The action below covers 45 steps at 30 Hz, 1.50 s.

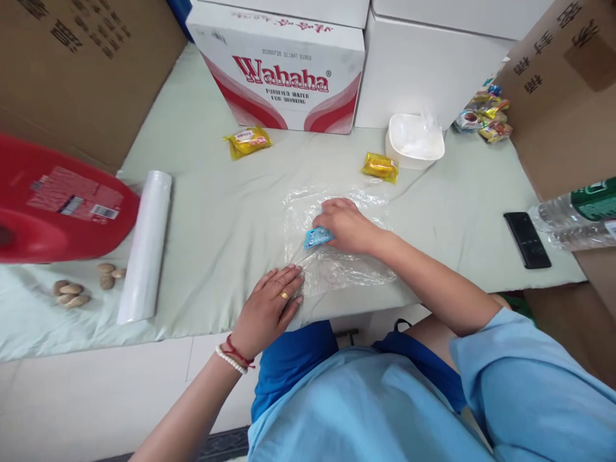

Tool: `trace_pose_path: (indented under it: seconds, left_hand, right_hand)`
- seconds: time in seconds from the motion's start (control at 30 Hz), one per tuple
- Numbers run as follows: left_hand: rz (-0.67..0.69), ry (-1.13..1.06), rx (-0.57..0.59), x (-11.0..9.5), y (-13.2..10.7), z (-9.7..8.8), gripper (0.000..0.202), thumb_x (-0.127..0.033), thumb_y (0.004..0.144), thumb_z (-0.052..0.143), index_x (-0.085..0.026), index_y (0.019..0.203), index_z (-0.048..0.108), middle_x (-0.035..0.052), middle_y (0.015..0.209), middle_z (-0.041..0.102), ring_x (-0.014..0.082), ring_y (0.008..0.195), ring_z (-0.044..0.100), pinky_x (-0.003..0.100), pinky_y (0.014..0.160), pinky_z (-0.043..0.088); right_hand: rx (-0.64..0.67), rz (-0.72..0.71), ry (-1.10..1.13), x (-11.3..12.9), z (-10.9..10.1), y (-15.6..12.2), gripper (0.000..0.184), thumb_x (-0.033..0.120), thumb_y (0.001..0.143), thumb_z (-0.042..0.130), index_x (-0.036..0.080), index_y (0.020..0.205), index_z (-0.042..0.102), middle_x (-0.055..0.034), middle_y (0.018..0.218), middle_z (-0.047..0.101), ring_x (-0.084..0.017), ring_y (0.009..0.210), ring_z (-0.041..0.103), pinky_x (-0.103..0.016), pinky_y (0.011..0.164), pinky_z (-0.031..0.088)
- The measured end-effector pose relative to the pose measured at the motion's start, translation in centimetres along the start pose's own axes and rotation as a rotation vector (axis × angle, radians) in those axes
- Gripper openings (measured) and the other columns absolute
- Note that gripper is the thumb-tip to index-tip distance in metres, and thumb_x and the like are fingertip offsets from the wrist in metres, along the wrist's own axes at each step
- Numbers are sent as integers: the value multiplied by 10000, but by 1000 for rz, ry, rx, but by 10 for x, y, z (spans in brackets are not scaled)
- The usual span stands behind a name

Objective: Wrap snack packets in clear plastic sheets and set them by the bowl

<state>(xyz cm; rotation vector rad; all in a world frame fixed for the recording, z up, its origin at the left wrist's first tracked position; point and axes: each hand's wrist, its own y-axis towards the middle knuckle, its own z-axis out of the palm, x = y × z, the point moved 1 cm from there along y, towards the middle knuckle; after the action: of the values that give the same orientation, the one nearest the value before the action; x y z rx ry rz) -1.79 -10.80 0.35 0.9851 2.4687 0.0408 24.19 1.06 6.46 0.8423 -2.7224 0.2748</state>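
A clear plastic bag lies flat and wrinkled on the cloth-covered table. Over its middle, my right hand grips a small light-blue packet with white lettering, its fingers curled round the packet's right end. My left hand rests palm down with fingers stretched out, the fingertips touching the bag's lower left corner. Beyond the bag, a yellow wrapped snack lies beside a white plastic tub. Another yellow wrapped snack sits farther left.
A white roll of plastic bags, a red jug and several brown nuts or stones are at left. Cartons, one a Wahaha water box, line the back. Right: a black phone, plastic bottles, wrapped snacks.
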Motion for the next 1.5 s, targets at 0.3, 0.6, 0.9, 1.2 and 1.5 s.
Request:
trace_pose_path:
  seconds: [0.3,0.6,0.9,1.2,1.5]
  left_hand:
    - [43,71,-89,-5,1,6,364,-265,1082,506,-210,1429,605,110,1512,660,271,1453,583,498,1220,431]
    - [44,93,-96,-5,0,6,377,-250,1068,532,-200,1436,597,119,1498,669,279,1444,592,500,1218,429]
    - [57,100,-110,-6,3,2,358,-225,1048,560,-195,1403,599,121,1471,686,281,1420,612,487,1201,435]
    - [39,49,-92,-5,1,1,530,-386,1046,592,-195,1529,486,148,1514,648,304,1429,599,511,1211,425]
    - [13,-57,-80,2,-2,1,299,-369,1034,623,-236,1301,632,121,1513,651,296,1430,597,526,1194,446]
  right_hand:
    - [-245,32,134,-64,-20,-50,514,399,1112,400,232,1571,559,-144,1546,625,-344,1506,491,-617,1246,373]
    - [7,-71,-12,-47,5,-50,627,533,1089,478,276,1657,411,-151,1725,406,-390,1636,265,-768,1282,136]
    - [-51,-99,67,-57,4,-51,593,510,1077,519,283,1621,456,-151,1670,460,-383,1627,283,-751,1282,167]
    - [-269,-26,141,-56,-16,-72,650,584,1052,556,312,1630,435,-138,1677,462,-371,1586,376,-690,1285,274]
    - [-323,74,312,-29,31,-194,522,445,973,757,299,1447,596,-134,1369,677,-314,1281,647,-523,1064,586]
